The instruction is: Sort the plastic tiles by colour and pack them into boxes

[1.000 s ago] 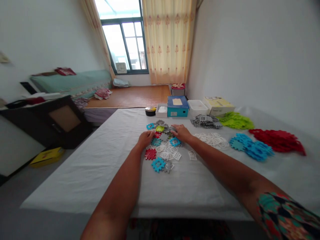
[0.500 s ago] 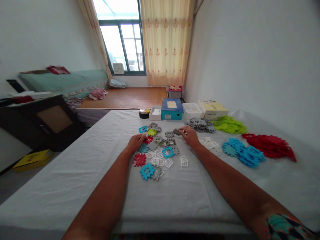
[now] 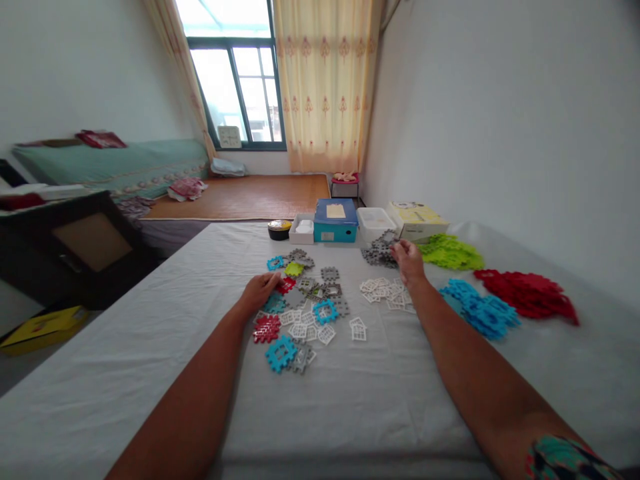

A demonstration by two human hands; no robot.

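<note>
My left hand [image 3: 260, 290] lies flat and open on the left edge of a mixed scatter of plastic interlocking tiles [image 3: 310, 303], its fingertips by a red tile [image 3: 286, 285]. My right hand [image 3: 407, 260] is stretched to the far right, with its fingers curled and pinched on a grey tile at the edge of the grey tile pile [image 3: 377, 253]. A patch of white tiles [image 3: 383, 292] lies just below that hand. All of it rests on a table covered in white cloth [image 3: 150, 347].
Sorted piles lie to the right: lime green [image 3: 450, 252], blue [image 3: 477, 308] and red [image 3: 525, 293]. Along the far edge stand a black tin [image 3: 279, 229], a blue box [image 3: 335, 221], a white tub [image 3: 376, 221] and a yellow box [image 3: 417, 215]. A dark cabinet [image 3: 80, 247] stands left.
My right hand lifted a grey tile out of the mixed scatter and carried it right to the grey pile. My left hand stayed on the scatter. The view shifted slightly right.
</note>
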